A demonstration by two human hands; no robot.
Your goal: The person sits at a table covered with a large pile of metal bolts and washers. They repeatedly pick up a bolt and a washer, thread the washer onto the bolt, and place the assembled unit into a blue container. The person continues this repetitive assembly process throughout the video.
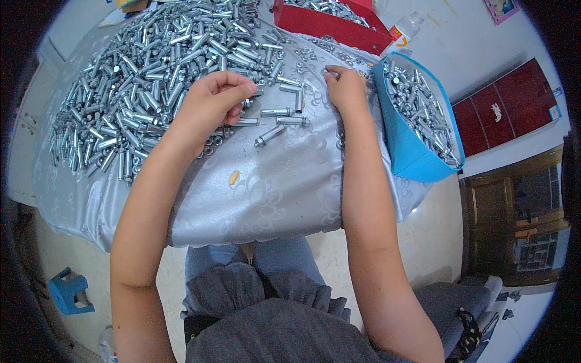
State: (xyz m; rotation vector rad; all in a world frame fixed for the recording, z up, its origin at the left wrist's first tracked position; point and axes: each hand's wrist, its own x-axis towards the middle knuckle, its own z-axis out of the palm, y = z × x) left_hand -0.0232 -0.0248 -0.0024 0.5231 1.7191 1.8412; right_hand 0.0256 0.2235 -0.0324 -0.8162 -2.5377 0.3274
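A big heap of silvery sleeve anchor bolts (163,78) covers the left and far part of the table. My left hand (212,103) is over the heap's right edge, thumb and fingers pinched together; a bit of metal shows at the fingertips, too small to name. Several loose bolts (276,112) lie just right of it, and hex nuts (213,144) are below it. My right hand (349,88) rests farther right, fingers curled at the tabletop beside small scattered nuts and washers (308,55). What its fingertips hold, if anything, is hidden.
A blue fabric bin (417,166) full of bolts stands right of my right forearm. Behind are a red box (330,27) with metal parts and a clear bottle (407,29). A small yellow piece (234,177) lies on the silvery tablecloth (272,206). A blue stool (69,290) stands on the floor.
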